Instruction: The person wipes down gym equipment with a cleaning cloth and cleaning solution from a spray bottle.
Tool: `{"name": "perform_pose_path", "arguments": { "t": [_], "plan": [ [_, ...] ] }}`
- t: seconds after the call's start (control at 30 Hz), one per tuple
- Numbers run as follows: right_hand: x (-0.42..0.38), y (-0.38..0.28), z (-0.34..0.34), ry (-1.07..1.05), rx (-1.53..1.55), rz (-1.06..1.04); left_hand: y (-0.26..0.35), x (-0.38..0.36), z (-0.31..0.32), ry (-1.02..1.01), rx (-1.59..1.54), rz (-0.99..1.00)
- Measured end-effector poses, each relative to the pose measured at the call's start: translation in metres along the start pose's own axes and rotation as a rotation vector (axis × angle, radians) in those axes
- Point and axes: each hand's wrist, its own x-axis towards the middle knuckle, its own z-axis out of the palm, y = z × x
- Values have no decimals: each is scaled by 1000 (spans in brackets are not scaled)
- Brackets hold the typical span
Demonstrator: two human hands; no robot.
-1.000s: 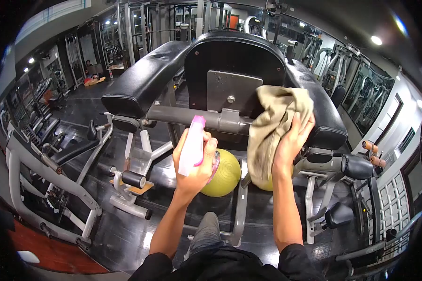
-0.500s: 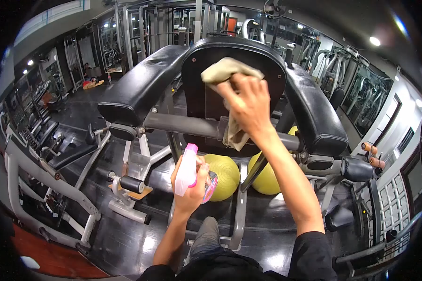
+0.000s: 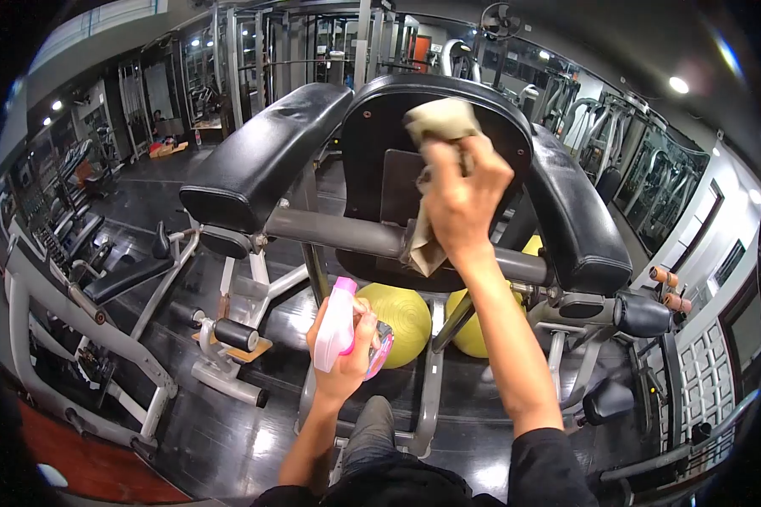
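In the head view, my right hand [image 3: 467, 198] is closed around a beige cloth [image 3: 445, 120], which lies against the back of a black padded backrest [image 3: 380, 127]. A loose end of the cloth hangs down over the grey crossbar [image 3: 338, 232]. Lower down, my left hand [image 3: 347, 355] grips a spray bottle [image 3: 338, 317] with a pink and white trigger head and a colourful label. Its fingers wrap the neck, and part of the bottle is hidden behind them. Long black arm pads [image 3: 266, 152] flank the backrest on both sides.
Two yellow-green exercise balls [image 3: 393, 325] rest on the dark floor beneath the machine. A grey-framed machine [image 3: 76, 329] stands at left, and a small roller-padded frame [image 3: 237, 334] is nearer. Another padded roller [image 3: 643, 314] sticks out at right. Mirrors and racks line the back.
My right hand and the cloth have moved a little to the right across the backrest. The view has shifted slightly. My left hand still holds the spray bottle in about the same place.
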Motion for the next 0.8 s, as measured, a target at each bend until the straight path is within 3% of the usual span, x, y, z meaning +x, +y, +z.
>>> {"name": "perform_pose_path", "arguments": {
  "t": [0.07, 0.27, 0.47, 0.53, 0.6, 0.67, 0.8],
  "plan": [
    [7, -7, 1, 162, 22, 84, -1, 0, -3, 2, 4, -3],
    [9, -46, 32, -65, -18, -108, 2, 4, -5, 10, 3, -9],
    [17, -23, 15, -258, 146, -492, -10, 5, -1, -9, -11, -27],
    [21, -6, 3, -254, 168, -460, -10, 3, 3, -11, -33, -32],
    [17, 11, -7, -218, 132, -296, -12, 1, 1, -23, -34, -18],
    [12, 15, -9, -56, 7, -116, -14, 0, 1, -33, -37, -7],
    [8, -16, 6, -76, 66, -12, -14, -1, 4, 5, -50, -19]
  ]
}}
